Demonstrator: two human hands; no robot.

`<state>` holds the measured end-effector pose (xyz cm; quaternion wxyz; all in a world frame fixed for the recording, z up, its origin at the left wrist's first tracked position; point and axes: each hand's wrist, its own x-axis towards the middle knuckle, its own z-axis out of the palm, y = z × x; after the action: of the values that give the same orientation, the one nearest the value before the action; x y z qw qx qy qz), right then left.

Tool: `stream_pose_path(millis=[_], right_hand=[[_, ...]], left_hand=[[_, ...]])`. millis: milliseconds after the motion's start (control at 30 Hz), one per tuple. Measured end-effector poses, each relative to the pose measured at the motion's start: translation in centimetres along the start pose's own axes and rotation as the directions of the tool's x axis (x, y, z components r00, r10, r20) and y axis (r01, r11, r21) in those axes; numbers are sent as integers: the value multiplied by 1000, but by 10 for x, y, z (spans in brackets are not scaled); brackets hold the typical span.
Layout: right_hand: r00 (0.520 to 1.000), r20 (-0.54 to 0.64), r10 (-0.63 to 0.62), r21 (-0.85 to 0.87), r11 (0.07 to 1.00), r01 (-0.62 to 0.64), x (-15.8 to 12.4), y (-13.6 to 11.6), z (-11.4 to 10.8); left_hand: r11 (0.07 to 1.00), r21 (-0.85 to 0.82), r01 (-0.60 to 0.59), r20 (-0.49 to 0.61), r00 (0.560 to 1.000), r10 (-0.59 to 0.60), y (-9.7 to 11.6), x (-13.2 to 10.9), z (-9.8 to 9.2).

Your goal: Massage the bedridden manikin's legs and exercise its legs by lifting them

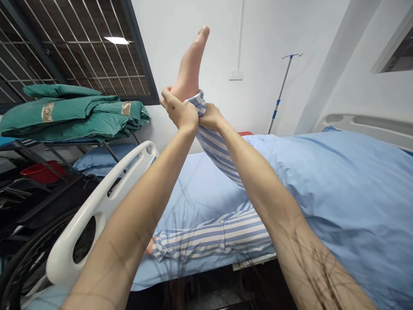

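Note:
A bare, smooth foot (191, 71) is raised above the bed, toes pointing up; whether it belongs to a person or a manikin I cannot tell. My left hand (179, 110) is closed round its heel and ankle. Just below, my right hand (211, 116) grips the lower leg by the bunched cuff (197, 102) of a blue-and-white striped trouser leg (216, 153); its fingers are mostly hidden behind the leg. The other striped leg (209, 234) lies flat on the mattress, its foot partly behind my left forearm. A light blue quilt (348, 172) covers the rest of the body.
A white bed end board (106, 215) stands at left, with a wheelchair wheel (19, 254) beyond it. Folded green bedding (71, 114) lies on a rack below the barred window (80, 38). An IV pole (284, 86) stands behind the bed, near a bed board (380, 122).

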<state>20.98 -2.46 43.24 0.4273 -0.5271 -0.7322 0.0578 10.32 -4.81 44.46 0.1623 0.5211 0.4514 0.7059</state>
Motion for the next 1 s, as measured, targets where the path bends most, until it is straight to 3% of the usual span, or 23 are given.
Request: stream_pose_path(millis=[233,467,733,1000], right_hand=[[1000,-5,-13,-4,1000,13,3,4,-6],[999,-25,-34,10,999,35,3,5,-25],[996,-68,-65,74,995,70,8,13,-25],[999,-48,-14,110,994,19,12,16,-36]], left_hand=[[1000,-24,11,47,999,-10,4,1,6],[1000,-1,-9,-10,1000,9,26,-6,16],[1000,-10,-3,11,1000,3,35,-7,19],[1000,-11,12,56,998,-11,41,-3,28]])
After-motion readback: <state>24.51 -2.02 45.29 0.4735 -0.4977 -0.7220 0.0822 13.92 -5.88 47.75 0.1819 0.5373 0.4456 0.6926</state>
